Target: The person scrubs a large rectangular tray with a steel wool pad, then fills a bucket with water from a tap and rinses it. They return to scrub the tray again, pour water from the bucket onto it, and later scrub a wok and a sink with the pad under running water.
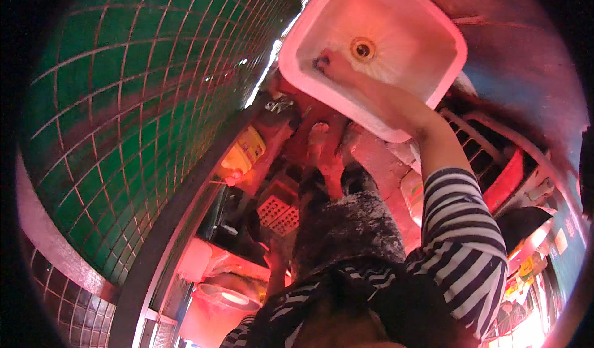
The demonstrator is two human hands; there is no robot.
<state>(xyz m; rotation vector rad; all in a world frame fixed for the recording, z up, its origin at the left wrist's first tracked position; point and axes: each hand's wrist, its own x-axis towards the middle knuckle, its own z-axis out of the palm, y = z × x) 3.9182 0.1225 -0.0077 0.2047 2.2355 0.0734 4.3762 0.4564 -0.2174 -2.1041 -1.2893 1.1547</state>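
Note:
My right arm, in a black-and-white striped sleeve, stretches into a pale square sink basin [436,91] tinted pink by the light. Down in the basin, my right hand [337,68] is closed on a small dark wad [321,62] and presses it against the inner wall, left of the drain [362,49]. What the wad is made of is too small to tell. My left hand [275,258] hangs low by my left side, next to a dark rounded object [254,226]. Its fingers are dim and blurred, so whether it holds that object is unclear.
A wire-mesh screen [148,100] over green rises along the left. Below it sit a yellow container [244,155] and a red perforated crate [277,214]. A round pale lidded vessel [226,296] stands behind my left hand. A rack [479,141] is at the right.

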